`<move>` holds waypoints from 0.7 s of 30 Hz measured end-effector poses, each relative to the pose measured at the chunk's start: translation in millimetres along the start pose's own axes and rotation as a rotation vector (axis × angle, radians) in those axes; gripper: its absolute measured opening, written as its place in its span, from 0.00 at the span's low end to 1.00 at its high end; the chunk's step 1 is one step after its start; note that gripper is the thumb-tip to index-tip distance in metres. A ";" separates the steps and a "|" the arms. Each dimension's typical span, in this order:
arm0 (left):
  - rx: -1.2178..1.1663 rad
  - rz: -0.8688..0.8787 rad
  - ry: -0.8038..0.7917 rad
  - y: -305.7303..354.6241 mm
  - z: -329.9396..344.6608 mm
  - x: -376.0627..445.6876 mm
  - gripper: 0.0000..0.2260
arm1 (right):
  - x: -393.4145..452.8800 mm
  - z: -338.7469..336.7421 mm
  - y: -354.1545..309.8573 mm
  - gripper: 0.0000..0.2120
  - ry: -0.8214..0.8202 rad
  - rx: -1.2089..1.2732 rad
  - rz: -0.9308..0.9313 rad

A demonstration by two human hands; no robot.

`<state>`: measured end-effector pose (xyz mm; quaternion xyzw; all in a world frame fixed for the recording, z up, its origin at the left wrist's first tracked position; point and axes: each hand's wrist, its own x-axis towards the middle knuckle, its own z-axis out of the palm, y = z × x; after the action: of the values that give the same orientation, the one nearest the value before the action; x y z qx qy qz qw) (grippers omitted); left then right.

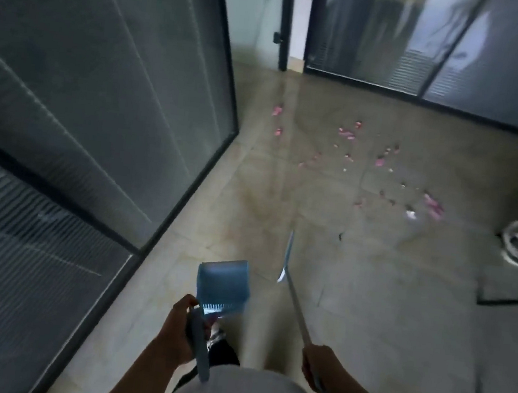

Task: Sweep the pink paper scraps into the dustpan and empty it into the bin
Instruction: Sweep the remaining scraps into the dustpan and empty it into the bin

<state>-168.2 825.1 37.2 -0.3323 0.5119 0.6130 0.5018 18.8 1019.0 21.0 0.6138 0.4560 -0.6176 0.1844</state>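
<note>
Left hand [179,332] grips blue dustpan [223,284] handle; right hand [319,366] wraps broom [295,304] shaft. Pink scraps [347,148] scattered on floor [371,273] well ahead, unswept. Advise: set pan lip flat beside scraps, gather inward using short strokes. Bin unseen.

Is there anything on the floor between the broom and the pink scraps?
Nothing visible. Bare floor lies between the broom and the pink scraps; only a small dark speck lies off to the right.
</note>
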 end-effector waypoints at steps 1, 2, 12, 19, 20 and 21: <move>0.035 0.001 -0.008 6.7 10.1 6.8 0.13 | 0.3 -1.7 -4.1 0.14 0.008 0.022 0.020; 0.065 0.008 -0.013 14.1 19.4 14.0 0.14 | 2.5 -4.7 -8.5 0.15 0.040 0.037 0.034; 0.131 0.025 -0.035 133.2 96.9 94.8 0.15 | 43.5 -3.5 -99.4 0.06 0.255 0.130 0.094; 0.145 0.041 -0.002 208.8 92.4 136.3 0.14 | 62.4 24.5 -166.6 0.09 0.186 -0.011 0.145; 0.141 0.041 0.007 216.2 91.9 139.5 0.14 | 65.1 27.5 -175.9 0.09 0.148 -0.038 0.148; 0.134 0.044 0.024 223.5 90.6 142.8 0.13 | 69.3 31.7 -184.3 0.08 0.134 -0.062 0.160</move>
<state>-411.5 957.5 -5.5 -0.2938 0.5650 0.5842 0.5031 -157.4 1112.1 13.5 0.6822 0.4354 -0.5442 0.2211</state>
